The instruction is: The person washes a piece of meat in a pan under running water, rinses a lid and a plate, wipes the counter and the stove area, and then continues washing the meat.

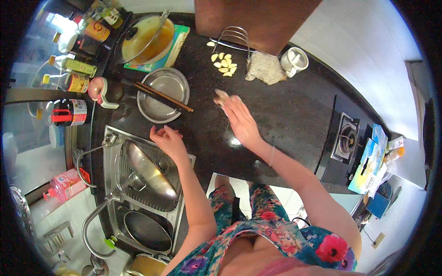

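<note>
My right hand (240,119) is over the dark countertop (290,114), its fingers stretched forward. Something small and brownish (221,96) shows blurred at its fingertips; whether the hand holds it I cannot tell. Peeled garlic cloves (224,63) lie beyond it, next to a crumpled beige cloth (265,67). My left hand (167,136) hovers by the near rim of a metal bowl (163,115), fingers bent and apart, with nothing visible in it. A pair of wooden chopsticks (165,96) rests across that bowl.
At left is a steel sink (189,172) with a metal lid (148,169) and a frying pan (148,229). A glass-lidded pot (148,41) and bottles (81,65) stand at the back left. A white jar (294,62) stands behind; a gas burner (346,138) is at right.
</note>
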Demonstrator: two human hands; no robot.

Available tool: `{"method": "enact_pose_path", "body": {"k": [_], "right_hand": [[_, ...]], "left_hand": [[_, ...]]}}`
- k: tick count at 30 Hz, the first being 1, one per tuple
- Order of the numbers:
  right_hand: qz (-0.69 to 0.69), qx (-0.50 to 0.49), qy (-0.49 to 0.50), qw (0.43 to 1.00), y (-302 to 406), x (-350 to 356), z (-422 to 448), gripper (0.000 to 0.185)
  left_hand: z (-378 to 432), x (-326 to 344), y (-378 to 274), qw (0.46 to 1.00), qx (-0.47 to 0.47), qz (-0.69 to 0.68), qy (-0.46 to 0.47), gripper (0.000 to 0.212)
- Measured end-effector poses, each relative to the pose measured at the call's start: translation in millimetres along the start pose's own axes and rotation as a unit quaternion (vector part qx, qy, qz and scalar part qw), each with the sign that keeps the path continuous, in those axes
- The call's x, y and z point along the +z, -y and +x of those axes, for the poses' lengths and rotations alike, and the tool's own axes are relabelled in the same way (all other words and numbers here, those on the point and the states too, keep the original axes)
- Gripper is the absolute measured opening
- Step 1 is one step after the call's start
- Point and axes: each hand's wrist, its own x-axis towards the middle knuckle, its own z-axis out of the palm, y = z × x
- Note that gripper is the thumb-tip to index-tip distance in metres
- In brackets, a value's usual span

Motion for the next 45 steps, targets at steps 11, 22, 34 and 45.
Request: {"method": "enact_pose_path", "body": {"k": [11, 22, 34, 45], "right_hand": [[-0.106, 0.142, -0.041, 0.983, -103, -56, -36, 0.049], [-0.004, 0.061, 0.071, 0.996, -45, -60, -102, 0.055], [-0.287, 0.025, -0.01, 0.958, -185, 17, 123, 0.018], [0.413, 0.034, 0.021, 0.91, -42, -21, -18, 0.038]], "left_hand": [[-77, 230, -37, 0.885, 0.345, 0.234, 0.206, 0.038], [-129, 100, -34, 0.923, 0.251, 0.173, 0.235, 0.014], [-194, -131, -51, 0.971, 0.17, 0.162, 0.053, 0.017], [-219, -349, 8, 0.933, 0.053, 0.136, -0.329, 0.01]]}}
